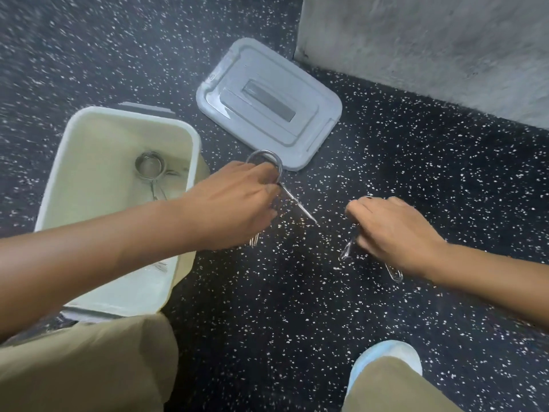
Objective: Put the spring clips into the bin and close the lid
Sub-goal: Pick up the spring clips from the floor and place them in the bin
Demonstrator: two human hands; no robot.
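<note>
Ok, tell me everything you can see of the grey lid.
The grey lid is a rounded rectangle, plastic by the look, with a raised rim and a recessed rectangular handle slot in its centre. It lies flat on the speckled floor, off the bin, turned at an angle near the wall corner. Neither hand touches it.

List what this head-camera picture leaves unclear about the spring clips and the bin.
- Right hand: its clip's coil is hidden by the fingers; only wire ends show.
- Left hand: covers the middle of its spring clip.
- Bin: the forearm hides its near floor, so the clip count inside is uncertain.
- Lid: underside unseen.
</note>
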